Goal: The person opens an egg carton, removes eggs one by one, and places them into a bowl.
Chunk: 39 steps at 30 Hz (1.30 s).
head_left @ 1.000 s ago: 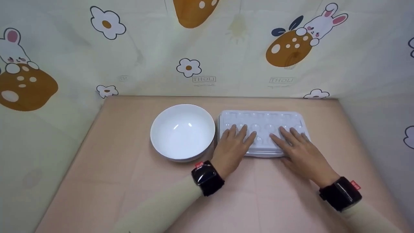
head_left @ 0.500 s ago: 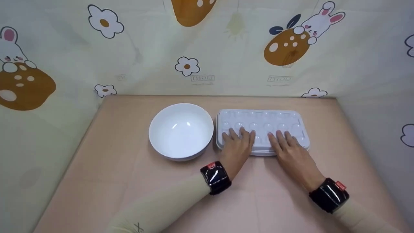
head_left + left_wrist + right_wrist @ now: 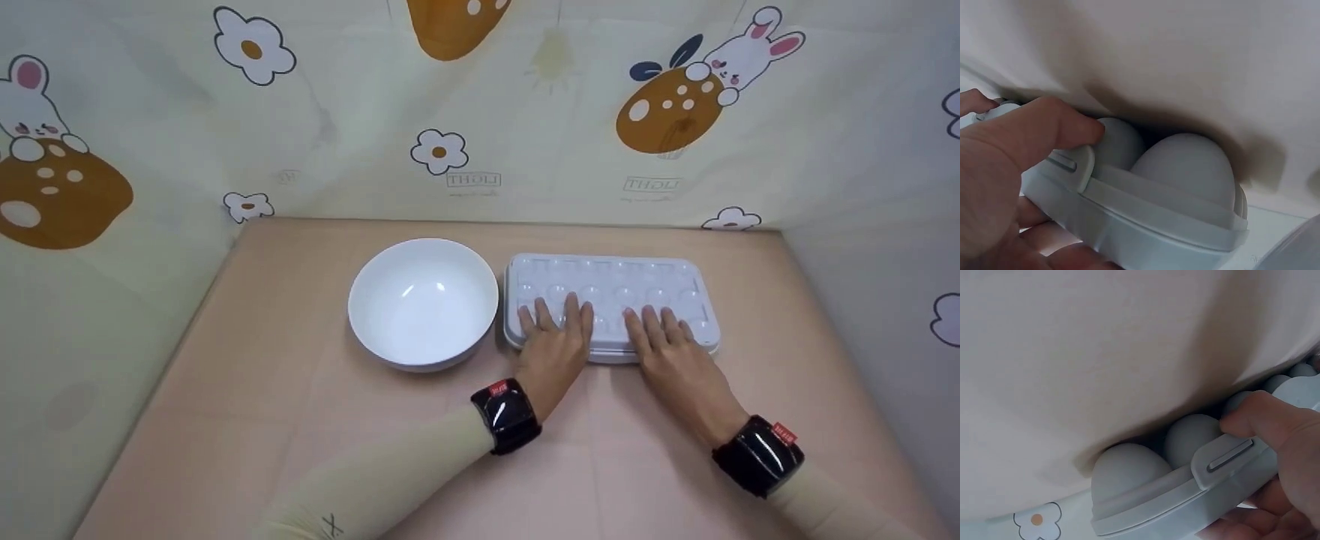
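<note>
A pale grey lidded egg box with rows of domes on its lid lies on the table in the head view. My left hand grips its near side left of centre, fingers over the lid. To the right, my right hand holds the same near side. In the left wrist view, my left thumb lies by a side clip and a rounded bulge of the box's underside. My right thumb sits likewise by another clip in the right wrist view. The box's inside is hidden.
A white bowl stands on the table just left of the box, with nothing seen inside. A printed cloth hangs behind the table and along its sides.
Both hands have drawn back toward the box's near edge, so less of the lid is covered. The left has shifted slightly right, the right slightly left. Box and bowl stay in place.
</note>
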Available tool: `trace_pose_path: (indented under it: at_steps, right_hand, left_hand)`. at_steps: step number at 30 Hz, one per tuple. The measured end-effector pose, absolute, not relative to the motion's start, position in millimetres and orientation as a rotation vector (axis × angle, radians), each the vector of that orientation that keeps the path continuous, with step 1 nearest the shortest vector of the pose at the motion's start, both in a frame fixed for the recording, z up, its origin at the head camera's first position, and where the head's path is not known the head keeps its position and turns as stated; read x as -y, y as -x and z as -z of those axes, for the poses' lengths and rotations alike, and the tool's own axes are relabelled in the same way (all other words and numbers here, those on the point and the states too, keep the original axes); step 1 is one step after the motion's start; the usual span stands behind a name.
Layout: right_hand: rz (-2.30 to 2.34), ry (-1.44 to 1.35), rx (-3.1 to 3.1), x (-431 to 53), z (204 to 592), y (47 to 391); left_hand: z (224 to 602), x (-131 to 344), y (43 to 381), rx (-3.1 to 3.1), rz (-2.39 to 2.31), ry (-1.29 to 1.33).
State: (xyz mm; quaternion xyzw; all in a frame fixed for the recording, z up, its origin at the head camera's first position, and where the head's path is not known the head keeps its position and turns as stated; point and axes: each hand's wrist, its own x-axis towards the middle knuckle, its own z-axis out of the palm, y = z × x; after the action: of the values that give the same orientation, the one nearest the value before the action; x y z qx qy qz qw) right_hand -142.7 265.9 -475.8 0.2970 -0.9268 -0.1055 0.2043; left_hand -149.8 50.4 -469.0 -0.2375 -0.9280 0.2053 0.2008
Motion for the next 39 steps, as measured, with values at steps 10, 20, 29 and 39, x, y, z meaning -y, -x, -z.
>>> trace_pose_path:
  at_steps: [10,20,29,39]
  right_hand:
    - [0.296,-0.845,2.501,-264.2,481.4,144.1]
    - [0.293,-0.847,2.523,-264.4,480.3,145.6]
    - [0.3,-0.843,2.531,-265.5,482.1,147.0]
    - [0.234,-0.852,2.523,-265.8,480.9,144.1]
  left_hand:
    - [480.6,-53.6,152.2,2.522,-0.512,0.611]
    - [478.2,-53.3,152.5,2.526,-0.528,0.612]
    - [478.3,-54.8,152.0,2.532,-0.482,0.601]
    - [477.7,-54.7,152.2,2.538,-0.419,0.605]
